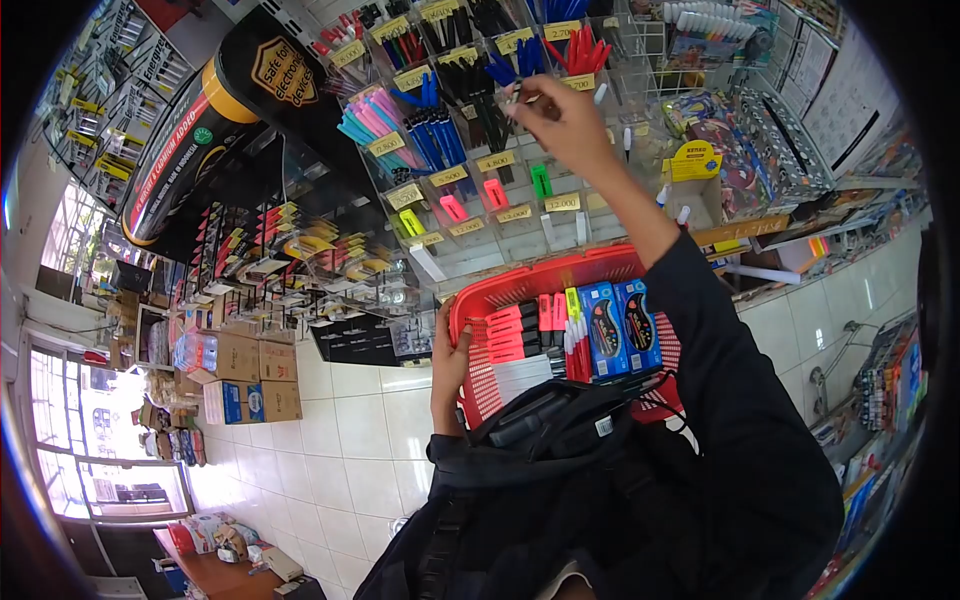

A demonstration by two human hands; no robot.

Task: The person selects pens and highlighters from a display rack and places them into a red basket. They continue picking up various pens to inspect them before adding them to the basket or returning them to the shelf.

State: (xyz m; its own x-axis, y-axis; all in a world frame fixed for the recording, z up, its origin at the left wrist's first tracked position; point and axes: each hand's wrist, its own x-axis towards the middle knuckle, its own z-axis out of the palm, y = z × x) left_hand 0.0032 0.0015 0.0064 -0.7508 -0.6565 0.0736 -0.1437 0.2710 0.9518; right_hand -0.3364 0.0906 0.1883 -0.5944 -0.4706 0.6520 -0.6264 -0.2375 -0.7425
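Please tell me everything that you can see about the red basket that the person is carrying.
The red basket looks like plastic, with perforated walls and floor and a solid rounded rim. It is held tilted against the person's body, below the pen display. The left hand grips its rim on the side; the right hand is away from it, up at the pens. Inside lie red and pink flat packs, marker pens and two blue boxes. A black bag covers its near edge.

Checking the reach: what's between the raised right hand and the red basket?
Head view: clear display bins with price tags separate right hand from red basket.
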